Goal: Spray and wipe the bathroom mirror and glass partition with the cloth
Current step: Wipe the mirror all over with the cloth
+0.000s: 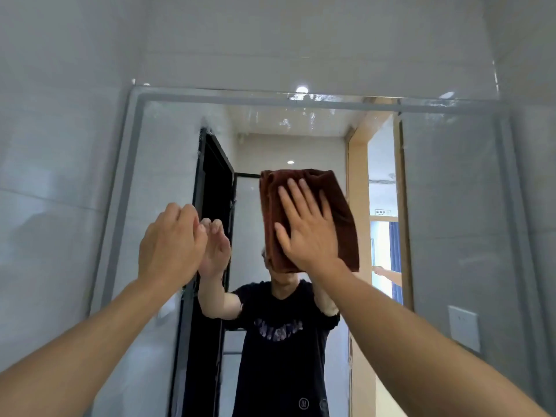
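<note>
The right hand (307,233) presses the folded brown cloth (310,218) flat against the mirror (156,164), fingers straight and spread; the left hand (171,245) is raised just before the glass, fingers loosely curled, holding nothing; the reflected black T-shirt (279,356) bears blurred, unreadable lettering

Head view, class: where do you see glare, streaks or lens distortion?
Head view: ceiling-light glare and wet streaks along the mirror top; wide-angle lens bows the mirror frame; right hand presses the brown cloth sharply; left hand slightly soft.
</note>
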Motion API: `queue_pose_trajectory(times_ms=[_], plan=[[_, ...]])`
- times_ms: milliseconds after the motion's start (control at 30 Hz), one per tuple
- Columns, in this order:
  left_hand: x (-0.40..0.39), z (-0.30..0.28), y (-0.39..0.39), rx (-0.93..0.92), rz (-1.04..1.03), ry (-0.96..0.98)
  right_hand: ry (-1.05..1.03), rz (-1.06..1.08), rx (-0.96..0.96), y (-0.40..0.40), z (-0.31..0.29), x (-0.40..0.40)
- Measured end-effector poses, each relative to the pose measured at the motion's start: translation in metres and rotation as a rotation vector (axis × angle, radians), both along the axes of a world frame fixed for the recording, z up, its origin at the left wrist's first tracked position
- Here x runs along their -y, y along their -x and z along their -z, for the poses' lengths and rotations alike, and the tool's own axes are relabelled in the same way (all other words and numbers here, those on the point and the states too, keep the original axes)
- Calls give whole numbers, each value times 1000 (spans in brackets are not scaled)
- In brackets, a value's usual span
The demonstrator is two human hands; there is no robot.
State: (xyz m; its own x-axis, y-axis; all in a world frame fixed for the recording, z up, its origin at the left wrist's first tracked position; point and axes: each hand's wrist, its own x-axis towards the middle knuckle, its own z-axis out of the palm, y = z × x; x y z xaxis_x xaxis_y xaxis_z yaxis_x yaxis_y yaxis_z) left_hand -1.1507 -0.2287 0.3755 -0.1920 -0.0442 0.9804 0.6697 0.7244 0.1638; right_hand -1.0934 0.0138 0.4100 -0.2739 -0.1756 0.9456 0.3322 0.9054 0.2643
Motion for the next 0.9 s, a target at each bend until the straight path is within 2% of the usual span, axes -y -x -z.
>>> queue_pose_trajectory(times_ms=[133,300,400,500,567,633,733,900], plan=[[-4,-8,-9,-65,-4,61,177,64,-113,-25,-62,-40],[9,-17,2,-126,-42,106,180,60,-157,3,-93,-5],[16,-24,11,-122,-81,84,41,26,-104,29,-94,36],[15,-23,18,-133,-108,77,-187,-14,38,51,-71,75],[11,-21,20,-157,-110,107,-350,-11,155,54,-56,78],[5,-22,20,-229,-116,168,-432,-13,190,44,-55,57],[-4,-32,13,-308,-105,197,-342,12,87,16,-86,3],[-9,-48,6,-375,-68,190,43,83,-154,-12,-158,-42]])
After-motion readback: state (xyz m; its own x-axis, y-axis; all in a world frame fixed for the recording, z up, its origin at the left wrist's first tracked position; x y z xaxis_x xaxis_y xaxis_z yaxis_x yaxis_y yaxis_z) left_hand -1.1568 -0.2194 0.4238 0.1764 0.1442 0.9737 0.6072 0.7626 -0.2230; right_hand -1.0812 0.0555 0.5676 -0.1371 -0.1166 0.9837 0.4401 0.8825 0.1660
